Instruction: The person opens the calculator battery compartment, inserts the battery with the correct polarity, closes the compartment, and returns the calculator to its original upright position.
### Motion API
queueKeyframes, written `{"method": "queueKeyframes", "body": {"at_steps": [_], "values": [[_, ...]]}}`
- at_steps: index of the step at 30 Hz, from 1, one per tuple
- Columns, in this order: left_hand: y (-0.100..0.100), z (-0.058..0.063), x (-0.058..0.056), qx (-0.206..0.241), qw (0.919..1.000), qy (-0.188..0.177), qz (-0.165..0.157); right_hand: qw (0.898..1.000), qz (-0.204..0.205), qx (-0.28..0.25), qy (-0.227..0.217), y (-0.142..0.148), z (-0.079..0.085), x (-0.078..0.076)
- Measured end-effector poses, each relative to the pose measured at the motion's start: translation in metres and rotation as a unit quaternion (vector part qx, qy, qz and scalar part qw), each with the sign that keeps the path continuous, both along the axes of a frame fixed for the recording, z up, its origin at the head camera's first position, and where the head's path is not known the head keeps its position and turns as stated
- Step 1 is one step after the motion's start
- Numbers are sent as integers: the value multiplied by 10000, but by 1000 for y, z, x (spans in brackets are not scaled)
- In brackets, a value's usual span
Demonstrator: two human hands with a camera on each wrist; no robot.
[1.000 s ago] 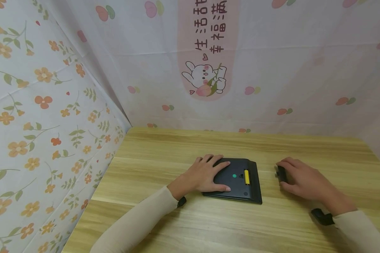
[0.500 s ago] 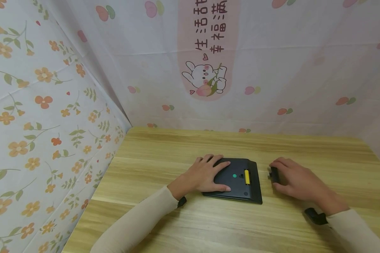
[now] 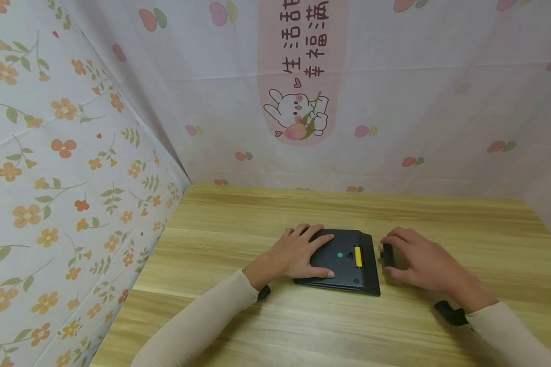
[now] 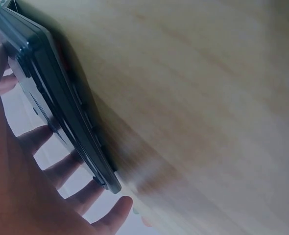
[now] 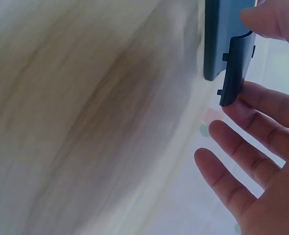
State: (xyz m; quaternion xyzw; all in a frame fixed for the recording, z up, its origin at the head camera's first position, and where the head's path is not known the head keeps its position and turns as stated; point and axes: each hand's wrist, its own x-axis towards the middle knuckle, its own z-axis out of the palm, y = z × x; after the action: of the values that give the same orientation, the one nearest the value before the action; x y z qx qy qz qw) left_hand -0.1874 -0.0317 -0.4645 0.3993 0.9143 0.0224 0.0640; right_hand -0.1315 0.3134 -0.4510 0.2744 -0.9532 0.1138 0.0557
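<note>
A dark calculator lies face down on the wooden table, its battery slot uncovered with a yellow battery inside. Spread over its left part is my left hand, fingers straight and pressing on the back. The left wrist view shows the calculator's edge with those fingers along it. Just beyond the calculator's right edge, my right hand pinches a small black battery cover between thumb and fingers. In the right wrist view, small tabs stick out of the cover, which overlaps the calculator there.
The wooden table reaches back to a hanging white curtain with fruit prints and a rabbit drawing. Another curtain with orange flowers hangs on the left. Each wrist wears a black camera mount.
My right hand has moved left with the battery cover, bringing it close to the calculator's right edge. The left hand and the calculator have stayed put.
</note>
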Motion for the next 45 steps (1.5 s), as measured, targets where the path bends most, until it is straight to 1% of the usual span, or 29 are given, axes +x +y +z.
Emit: {"method": "queueKeyframes", "body": {"at_steps": [6,12,18,26,32,45], "values": [[0,0,0,43,10000,-31,-6,9998,163,29,138,-9,3,0],[0,0,0,74,10000,-43,-2,9999,145,-48,76,-19,6,-1],[0,0,0,65,9999,-88,-16,9995,248,-191,97,-26,6,-2],[1,0,-1,27,9999,-130,-9,9994,254,-190,-112,-34,5,-2],[0,-1,-1,-10,10000,-77,-17,9991,375,-202,-58,-38,5,-3],[0,0,-1,3,9999,-128,-20,9982,498,-305,-95,-43,4,-4]]}}
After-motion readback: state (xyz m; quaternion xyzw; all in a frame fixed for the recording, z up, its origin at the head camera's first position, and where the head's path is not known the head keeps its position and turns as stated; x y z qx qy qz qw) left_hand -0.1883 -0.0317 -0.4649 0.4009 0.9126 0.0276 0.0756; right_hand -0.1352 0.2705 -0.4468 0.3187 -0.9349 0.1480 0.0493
